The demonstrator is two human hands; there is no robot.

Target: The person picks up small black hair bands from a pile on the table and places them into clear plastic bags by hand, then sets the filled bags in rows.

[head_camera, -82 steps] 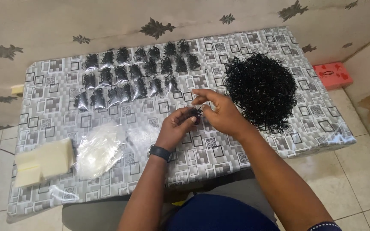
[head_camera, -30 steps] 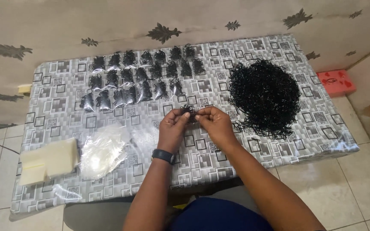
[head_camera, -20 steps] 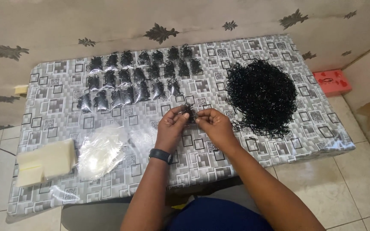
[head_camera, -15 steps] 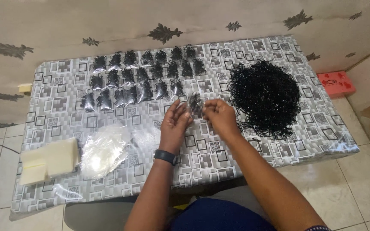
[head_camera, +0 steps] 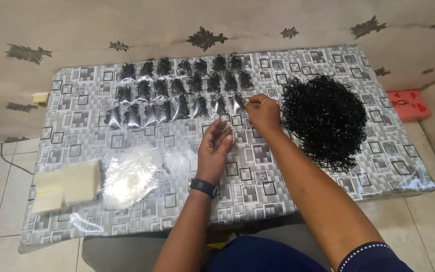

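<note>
- At the centre of the frame, the right hand (head_camera: 263,112) pinches a small filled bag (head_camera: 239,102) between its fingertips, setting it at the right end of the lowest row of filled bags (head_camera: 177,85) on the patterned table (head_camera: 76,113).
- The left hand (head_camera: 215,150) hovers just below, fingers loosely curled, holding nothing.
- A black pile of small parts (head_camera: 324,117) lies right of centre, near the right hand.
- Empty clear bags (head_camera: 127,177) lie at lower left, a pale block (head_camera: 66,184) beside them.
</note>
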